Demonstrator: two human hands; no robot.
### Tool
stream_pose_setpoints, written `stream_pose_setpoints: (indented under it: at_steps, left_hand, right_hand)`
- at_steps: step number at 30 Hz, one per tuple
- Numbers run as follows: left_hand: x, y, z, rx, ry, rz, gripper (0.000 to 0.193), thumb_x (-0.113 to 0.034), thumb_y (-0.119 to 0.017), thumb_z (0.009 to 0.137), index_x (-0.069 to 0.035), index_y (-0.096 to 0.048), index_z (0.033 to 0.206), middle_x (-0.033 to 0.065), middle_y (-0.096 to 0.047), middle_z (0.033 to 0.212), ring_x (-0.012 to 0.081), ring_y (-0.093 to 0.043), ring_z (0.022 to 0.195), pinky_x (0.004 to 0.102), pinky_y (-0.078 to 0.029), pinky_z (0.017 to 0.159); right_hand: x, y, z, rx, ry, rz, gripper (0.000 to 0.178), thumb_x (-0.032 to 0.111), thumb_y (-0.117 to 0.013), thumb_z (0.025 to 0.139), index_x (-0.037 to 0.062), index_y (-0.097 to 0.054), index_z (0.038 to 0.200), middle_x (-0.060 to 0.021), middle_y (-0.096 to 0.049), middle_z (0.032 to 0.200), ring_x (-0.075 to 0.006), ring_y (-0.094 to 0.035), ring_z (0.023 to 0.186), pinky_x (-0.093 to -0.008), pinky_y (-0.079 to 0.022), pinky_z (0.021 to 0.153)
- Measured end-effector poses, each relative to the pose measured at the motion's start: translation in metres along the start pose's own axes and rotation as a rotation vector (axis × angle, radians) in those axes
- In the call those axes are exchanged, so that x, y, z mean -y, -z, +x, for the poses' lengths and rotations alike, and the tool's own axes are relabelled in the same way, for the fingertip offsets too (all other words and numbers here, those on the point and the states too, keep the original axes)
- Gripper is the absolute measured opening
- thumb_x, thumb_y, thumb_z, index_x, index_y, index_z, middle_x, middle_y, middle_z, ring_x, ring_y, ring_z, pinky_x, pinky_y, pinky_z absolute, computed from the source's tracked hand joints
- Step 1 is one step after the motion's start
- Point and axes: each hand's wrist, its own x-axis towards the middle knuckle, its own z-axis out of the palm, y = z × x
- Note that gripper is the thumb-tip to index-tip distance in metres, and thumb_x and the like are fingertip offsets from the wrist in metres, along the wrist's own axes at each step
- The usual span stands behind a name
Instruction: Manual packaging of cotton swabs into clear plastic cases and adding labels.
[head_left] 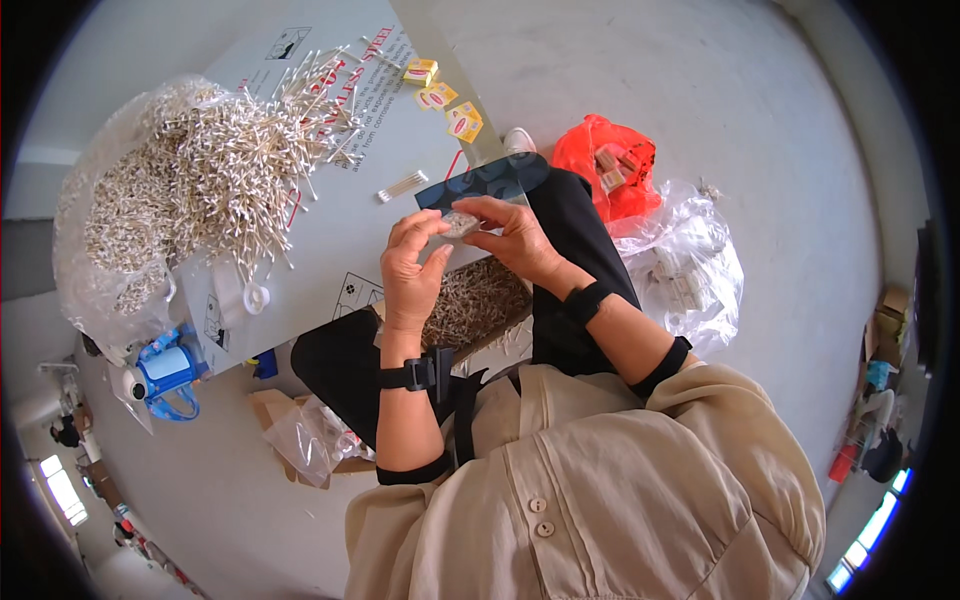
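a smooth grey desk [300, 320], printed and sheet-like, spans the upper left; on it a clear, crinkled plastic bag [70, 215] lies open, spilling a bristling heap of white-tipped swabs [235, 150]. between the person's thighs, below both hands, stands a brown-walled box [495, 338] holding a tangled layer of thin swabs [470, 300]. the two hands meet above the box's far end, over the near edge of the desk: the right hand [512, 238] pinches a small pale bundle [460, 225] between thumb and index finger, its grip closed on it; the left hand [410, 270] touches the bundle's left edge with its fingertips, its thumb lower, and whether that grip is closed cannot be told. the bundle thus lies directly between the hands, both in contact; it is compact and knobbly, its long axis unclear. just beyond, to the upper left, a flat row of swabs [402, 187] lies on the desk, shafts parallel and slanting up to the right. farther off are small, creased yellow cartons [421, 71].
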Motion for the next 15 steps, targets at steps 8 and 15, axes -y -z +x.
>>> stream_pose_setpoints:
  at_steps: [8,15]
  left_hand:
    - [0.0,-0.011,-0.004,-0.072,-0.102,0.234,0.031,0.006,-0.074,0.068,-0.004,-0.064,0.095,0.0079,-0.063,0.098,0.0286,-0.061,0.091,0.0381,-0.053,0.077]
    - [-0.007,-0.01,0.0,0.022,-0.248,0.404,0.044,0.005,-0.073,0.069,-0.01,-0.067,0.11,0.0064,-0.059,0.099,0.0269,-0.058,0.089,0.0374,-0.053,0.075]
  right_hand:
    - [0.019,0.005,-0.004,-0.138,0.213,-0.377,0.027,0.0,-0.07,0.079,0.003,-0.064,0.105,-0.0095,-0.066,0.095,-0.0189,-0.067,0.083,-0.0306,-0.054,0.07]
    - [0.015,0.005,-0.003,-0.131,0.043,-0.258,0.023,0.0,-0.071,0.078,0.0018,-0.065,0.101,-0.0082,-0.067,0.085,-0.0166,-0.064,0.074,-0.0301,-0.052,0.066]
